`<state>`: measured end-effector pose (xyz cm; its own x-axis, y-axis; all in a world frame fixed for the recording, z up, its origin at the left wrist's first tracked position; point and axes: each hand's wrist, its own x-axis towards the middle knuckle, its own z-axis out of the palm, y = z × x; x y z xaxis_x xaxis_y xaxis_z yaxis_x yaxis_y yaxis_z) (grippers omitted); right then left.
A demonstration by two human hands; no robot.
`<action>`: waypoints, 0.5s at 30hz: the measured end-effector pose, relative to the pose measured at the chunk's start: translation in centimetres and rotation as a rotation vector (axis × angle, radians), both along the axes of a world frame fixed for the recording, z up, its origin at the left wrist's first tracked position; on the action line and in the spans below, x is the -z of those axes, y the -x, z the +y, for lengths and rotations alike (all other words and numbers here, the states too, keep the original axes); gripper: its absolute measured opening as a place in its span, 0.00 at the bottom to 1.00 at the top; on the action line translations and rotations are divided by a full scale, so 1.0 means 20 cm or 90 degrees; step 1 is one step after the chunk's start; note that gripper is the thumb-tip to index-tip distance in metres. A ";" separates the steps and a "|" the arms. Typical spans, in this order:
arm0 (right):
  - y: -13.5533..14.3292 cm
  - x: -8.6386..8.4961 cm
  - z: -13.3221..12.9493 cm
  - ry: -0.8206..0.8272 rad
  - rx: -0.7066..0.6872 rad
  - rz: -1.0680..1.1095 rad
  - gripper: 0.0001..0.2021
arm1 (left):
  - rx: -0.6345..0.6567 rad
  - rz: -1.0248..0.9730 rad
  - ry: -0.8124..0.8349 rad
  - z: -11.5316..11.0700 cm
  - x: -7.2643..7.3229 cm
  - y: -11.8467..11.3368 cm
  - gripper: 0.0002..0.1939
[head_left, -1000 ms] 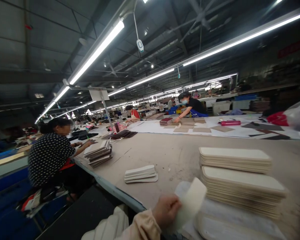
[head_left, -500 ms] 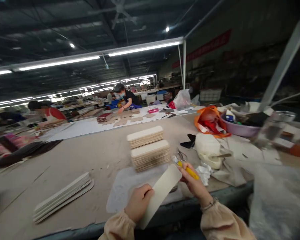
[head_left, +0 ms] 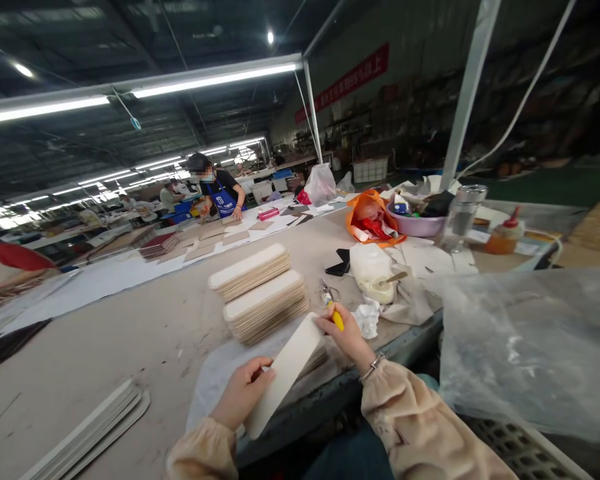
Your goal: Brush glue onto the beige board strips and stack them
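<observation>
Pale strip [head_left: 286, 373]: was held nearer than the tall board stack [head_left: 270, 308], long axis slanting away rightward.
Left hand [head_left: 245, 393]: pinched the strip's left edge.
Right hand [head_left: 347, 337]: pinched its far end, also yellow tool [head_left: 338, 321].
Orange bag [head_left: 354, 217]: beyond the stack, rightward; contained red material [head_left: 377, 228].

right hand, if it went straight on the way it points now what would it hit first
Past the pale strip it touches, the right hand would likely meet the taller stack of pale strips first, though depth is unclear.
</observation>
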<state>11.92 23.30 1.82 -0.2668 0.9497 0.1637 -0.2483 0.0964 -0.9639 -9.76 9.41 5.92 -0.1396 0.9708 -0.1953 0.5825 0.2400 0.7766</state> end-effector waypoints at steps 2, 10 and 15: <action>0.01 0.01 0.02 -0.023 0.062 -0.046 0.20 | 0.003 -0.146 0.033 -0.03 0.01 0.06 0.20; 0.05 0.02 0.01 -0.109 0.133 -0.315 0.13 | -0.288 -0.206 -0.002 -0.09 0.12 0.25 0.23; 0.10 0.08 0.00 -0.133 0.117 -0.436 0.08 | -0.321 -0.114 0.021 -0.07 0.21 0.29 0.19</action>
<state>9.87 23.37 0.29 -0.2136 0.9563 0.1995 0.4398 0.2765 -0.8545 -15.63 7.94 1.75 -0.5489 0.7848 -0.2878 0.2480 0.4817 0.8405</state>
